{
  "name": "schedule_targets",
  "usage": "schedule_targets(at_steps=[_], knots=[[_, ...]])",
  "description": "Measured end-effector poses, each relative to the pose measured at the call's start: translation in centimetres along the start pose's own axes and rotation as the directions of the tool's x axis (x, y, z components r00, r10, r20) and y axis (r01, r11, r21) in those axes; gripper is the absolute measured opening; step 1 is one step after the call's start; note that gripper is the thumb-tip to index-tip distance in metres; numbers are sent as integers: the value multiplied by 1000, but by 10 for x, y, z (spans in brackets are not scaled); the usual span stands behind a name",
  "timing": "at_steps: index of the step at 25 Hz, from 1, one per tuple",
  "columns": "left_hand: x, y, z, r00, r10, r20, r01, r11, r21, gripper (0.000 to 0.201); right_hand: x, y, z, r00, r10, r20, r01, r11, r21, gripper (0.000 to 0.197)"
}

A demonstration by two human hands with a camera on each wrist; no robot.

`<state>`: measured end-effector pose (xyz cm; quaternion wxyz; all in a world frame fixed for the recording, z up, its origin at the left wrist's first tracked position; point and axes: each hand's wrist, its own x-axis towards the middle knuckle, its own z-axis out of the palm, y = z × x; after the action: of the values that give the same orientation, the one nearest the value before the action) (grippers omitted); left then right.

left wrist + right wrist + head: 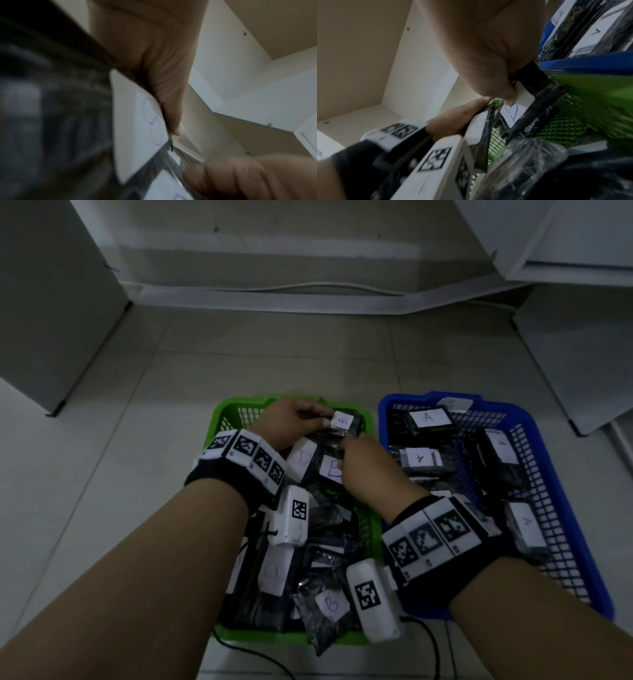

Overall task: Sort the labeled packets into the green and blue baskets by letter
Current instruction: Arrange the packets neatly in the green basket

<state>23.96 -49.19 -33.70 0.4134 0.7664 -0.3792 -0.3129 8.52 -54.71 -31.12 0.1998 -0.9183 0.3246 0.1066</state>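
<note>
Two baskets sit side by side on the floor. The green basket [236,407] holds several black packets with white "B" labels, and the blue basket [596,587] holds several marked "A" [428,417]. Both hands are inside the far part of the green basket. My left hand [308,419] pinches a black B packet [342,421]; in the left wrist view its thumb [169,111] lies along that label [137,121]. My right hand [359,463] pinches a second B packet [330,470], with the thumb on its label [522,98] in the right wrist view.
White cabinets stand at the left [51,320] and right [582,354], with a white baseboard [274,299] along the far wall. Bare tiled floor [308,361] lies beyond the baskets. A black cable [260,659] runs on the floor near the green basket's front edge.
</note>
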Motion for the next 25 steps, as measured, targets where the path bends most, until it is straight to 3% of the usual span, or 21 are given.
schedule_targets(at_steps=[3,5,8,11,14,17,21,25], knots=[[-16,-4,-25,978,-7,-207,36,990,135,18,1,2,-1,1000,21,0,-21,995,102,30],[-31,-11,-49,951,-11,-310,74,979,192,23,-3,-1,0,997,-18,-71,33,974,222,32],[-56,-21,-76,950,-60,-307,114,980,162,25,-11,-21,4,969,-128,-210,196,917,348,30],[-76,-33,-90,963,-164,-214,186,979,88,18,2,-52,13,938,-182,-296,289,881,375,13],[-88,-50,-99,961,-206,-187,211,977,8,30,30,-81,21,992,-6,-125,78,813,577,19],[-95,-59,-104,940,-230,-251,188,965,-181,27,56,-100,36,997,18,78,-60,818,572,31],[-96,-70,-104,922,-318,-222,224,904,-364,22,76,-105,60,989,125,84,-150,741,655,24],[-94,-76,-103,931,-292,-221,208,918,-338,16,78,-108,72,994,79,76,-107,853,511,28]])
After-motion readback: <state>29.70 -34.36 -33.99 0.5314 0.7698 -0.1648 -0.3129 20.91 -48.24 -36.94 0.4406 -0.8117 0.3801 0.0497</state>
